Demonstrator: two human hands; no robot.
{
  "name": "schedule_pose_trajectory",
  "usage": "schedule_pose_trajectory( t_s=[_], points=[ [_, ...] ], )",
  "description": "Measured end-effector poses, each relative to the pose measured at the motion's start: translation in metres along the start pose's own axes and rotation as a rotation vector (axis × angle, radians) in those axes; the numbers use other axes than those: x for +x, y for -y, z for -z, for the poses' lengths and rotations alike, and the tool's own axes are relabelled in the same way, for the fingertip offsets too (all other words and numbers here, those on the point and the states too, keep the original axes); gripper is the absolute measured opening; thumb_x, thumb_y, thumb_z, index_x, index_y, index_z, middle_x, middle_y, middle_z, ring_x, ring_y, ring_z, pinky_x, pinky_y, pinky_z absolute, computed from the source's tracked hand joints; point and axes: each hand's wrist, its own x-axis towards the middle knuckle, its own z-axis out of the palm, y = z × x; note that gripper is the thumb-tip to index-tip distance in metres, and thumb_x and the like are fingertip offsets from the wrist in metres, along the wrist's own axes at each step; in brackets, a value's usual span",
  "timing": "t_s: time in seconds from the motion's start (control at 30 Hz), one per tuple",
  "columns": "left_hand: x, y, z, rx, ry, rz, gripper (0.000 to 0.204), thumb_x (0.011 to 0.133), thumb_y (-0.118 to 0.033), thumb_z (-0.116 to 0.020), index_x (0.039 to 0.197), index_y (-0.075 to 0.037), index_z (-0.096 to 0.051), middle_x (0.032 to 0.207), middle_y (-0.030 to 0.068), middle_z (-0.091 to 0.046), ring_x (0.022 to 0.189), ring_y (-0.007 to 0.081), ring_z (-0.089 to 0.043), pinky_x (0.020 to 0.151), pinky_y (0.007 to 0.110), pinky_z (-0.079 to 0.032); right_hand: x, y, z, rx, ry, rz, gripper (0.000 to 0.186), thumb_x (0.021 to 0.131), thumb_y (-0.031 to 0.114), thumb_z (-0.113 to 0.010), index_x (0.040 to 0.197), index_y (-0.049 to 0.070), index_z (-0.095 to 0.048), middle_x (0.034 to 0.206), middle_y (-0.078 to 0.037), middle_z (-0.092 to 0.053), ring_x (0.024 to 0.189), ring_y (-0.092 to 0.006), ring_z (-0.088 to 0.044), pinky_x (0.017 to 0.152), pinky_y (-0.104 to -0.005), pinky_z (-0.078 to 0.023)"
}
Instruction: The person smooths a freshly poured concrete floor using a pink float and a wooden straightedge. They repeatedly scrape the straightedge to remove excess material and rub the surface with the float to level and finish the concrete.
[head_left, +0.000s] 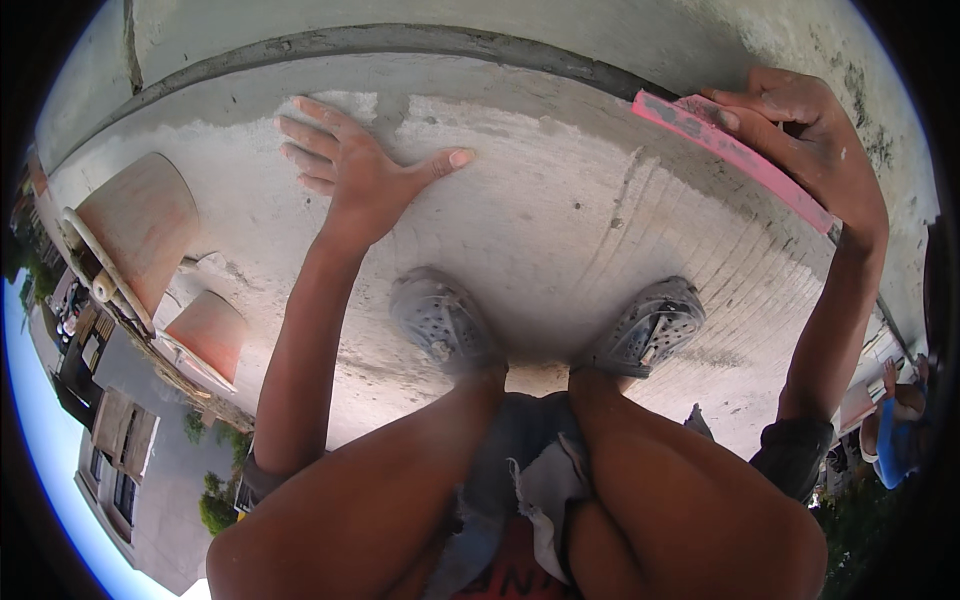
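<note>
Right hand (pixel 810 130) grips pink float (pixel 735 150); left hand (pixel 355 165) flat on cement (pixel 560 220).

Your grey perforated clogs (pixel 545 325) stand near the slab's edge. Far left below you sit terracotta roof sections (pixel 140 225) and a pale building (pixel 125 470).

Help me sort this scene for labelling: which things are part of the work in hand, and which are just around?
In use:
right hand gripping pink float
left hand flat on wet cement slab

Just around:
grey clogs
terracotta panels
white pipe
</note>
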Motion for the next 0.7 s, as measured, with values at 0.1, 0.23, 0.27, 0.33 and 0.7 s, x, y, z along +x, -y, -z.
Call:
schedule_pose_trajectory(
  t_s=[0.1, 0.23, 0.27, 0.33, 0.7],
  points=[
    [0.001, 0.006, 0.0, 0.012, 0.002, -0.024, 0.174, 0.059, -0.072, -0.091, 0.146, 0.02, 0.028, 0.146, 0.0559, 0.028, 0.138, 0.0747, 0.022, 0.109, 0.082, 0.001, -0.002, 0.004, 0.006, 0.014, -0.057, 0.091, 0.023, 0.097, 0.026, -0.075, 0.107, 0.006, -0.082, 0.063, 0.0, -0.055, 0.059, -0.0076, -0.049, 0.053, -0.0311, -0.034],
    [0.002, 0.009, -0.001, -0.012, -0.007, -0.028, 0.174, 0.058, -0.072, -0.091, 0.146, 0.02, 0.028, 0.145, 0.0565, 0.028, 0.136, 0.076, 0.023, 0.107, 0.083, 0.002, 0.034, 0.044, -0.011, 0.1, -0.108, 0.097, 0.021, 0.099, 0.022, -0.07, 0.107, 0.005, -0.079, 0.064, -0.003, -0.053, 0.058, -0.0111, -0.043, 0.053, -0.0325, -0.033],
    [0.002, 0.007, -0.002, -0.017, -0.005, -0.025, 0.174, 0.058, -0.072, -0.091, 0.146, 0.02, 0.028, 0.145, 0.0564, 0.029, 0.136, 0.0762, 0.023, 0.107, 0.083, 0.002, 0.049, 0.061, -0.008, 0.099, -0.097, 0.13, 0.025, 0.099, 0.024, -0.068, 0.1, 0.001, -0.079, 0.065, -0.008, -0.059, 0.056, -0.0131, -0.046, 0.053, -0.0334, -0.036],
    [0.004, 0.005, -0.003, -0.028, 0.002, -0.027, 0.174, 0.058, -0.071, -0.092, 0.146, 0.019, 0.029, 0.145, 0.0561, 0.03, 0.135, 0.0763, 0.024, 0.107, 0.084, 0.003, 0.071, 0.088, -0.019, 0.095, -0.132, 0.124, 0.03, 0.099, 0.025, -0.068, 0.093, -0.002, -0.078, 0.065, -0.013, -0.067, 0.055, -0.0144, -0.049, 0.053, -0.0336, -0.041],
    [0.001, -0.001, 0.002, -0.061, 0.006, -0.001, 0.175, 0.057, -0.071, -0.092, 0.146, 0.017, 0.03, 0.146, 0.0542, 0.031, 0.136, 0.0747, 0.025, 0.108, 0.082, 0.004, 0.129, 0.12, -0.031, 0.052, 0.11, -0.134, 0.031, 0.097, 0.025, -0.068, 0.092, -0.005, -0.077, 0.066, -0.012, -0.067, 0.057, -0.0128, -0.049, 0.054, -0.0322, -0.042]
  ],
)
